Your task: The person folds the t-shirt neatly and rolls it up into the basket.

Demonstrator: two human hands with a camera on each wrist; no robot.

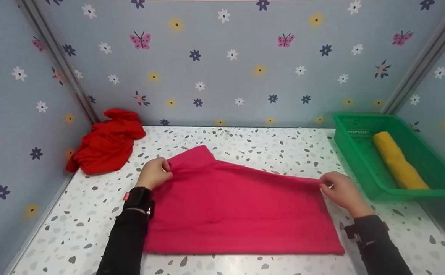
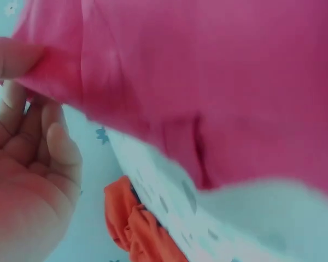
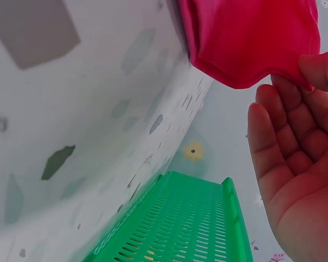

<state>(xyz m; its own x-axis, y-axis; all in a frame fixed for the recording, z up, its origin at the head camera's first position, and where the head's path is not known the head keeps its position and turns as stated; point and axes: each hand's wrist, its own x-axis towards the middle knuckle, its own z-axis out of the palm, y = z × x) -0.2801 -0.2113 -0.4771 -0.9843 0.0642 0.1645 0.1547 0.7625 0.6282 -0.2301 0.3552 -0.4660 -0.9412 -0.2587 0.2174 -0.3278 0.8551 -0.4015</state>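
A pink garment (image 1: 253, 214), folded with a straight near edge, lies across the speckled table in the head view. My left hand (image 1: 154, 173) pinches its upper left part between thumb and fingers, beside a flap that points away from me. On the other side my right hand (image 1: 340, 193) pinches the far right corner. The far edge runs stretched between the hands. In the left wrist view the cloth (image 2: 218, 71) hangs from the left thumb and fingers (image 2: 16, 60). In the right wrist view the corner (image 3: 251, 49) is lifted off the table.
A crumpled red cloth (image 1: 107, 145) lies at the back left by the wall. At the right stands a green basket (image 1: 354, 160) with a rolled yellow cloth (image 1: 398, 160) inside. Flower-patterned walls (image 1: 230, 88) enclose the speckled table (image 1: 245, 139) on the back and both sides.
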